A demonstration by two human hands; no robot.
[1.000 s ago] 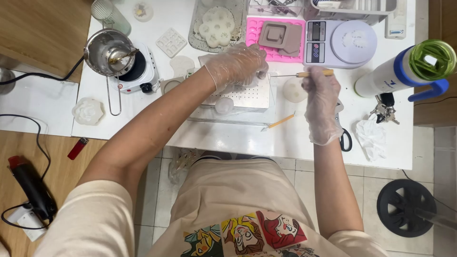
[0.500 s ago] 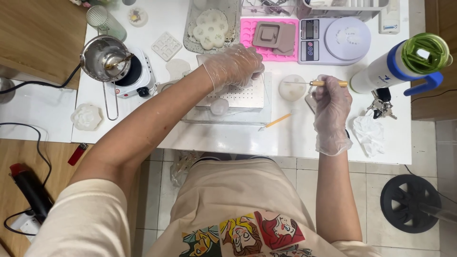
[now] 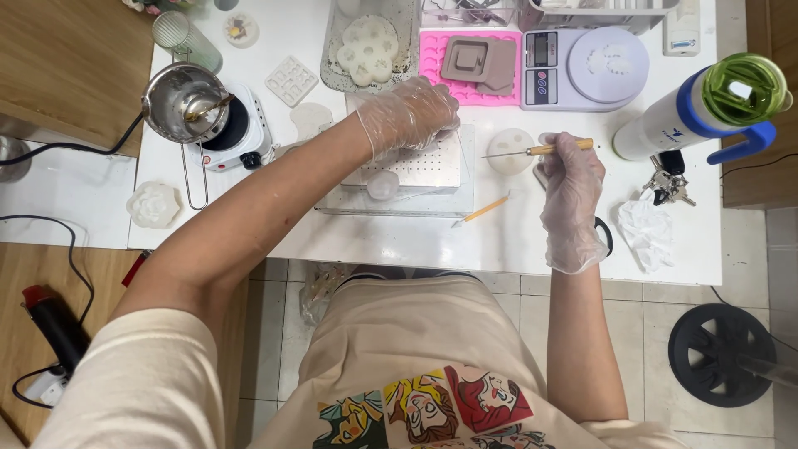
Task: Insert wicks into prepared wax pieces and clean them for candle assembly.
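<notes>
Two gloved hands: right hand [image 3: 572, 179] holds one wooden-handled needle tool [image 3: 540, 150].

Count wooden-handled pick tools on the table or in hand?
2: one pick held in the right hand, one spare pick lying on the table beside the clear tray. Others may be hidden.

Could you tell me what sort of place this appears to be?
Probably a home craft bench for casting wax or resin: a metal melting pot on a small hot plate, a digital scale, and a pink silicone mould share the white table.

White table [image 3: 515, 241], pale tiled floor [image 3: 665, 291], wooden boards [image 3: 50, 75].
</notes>
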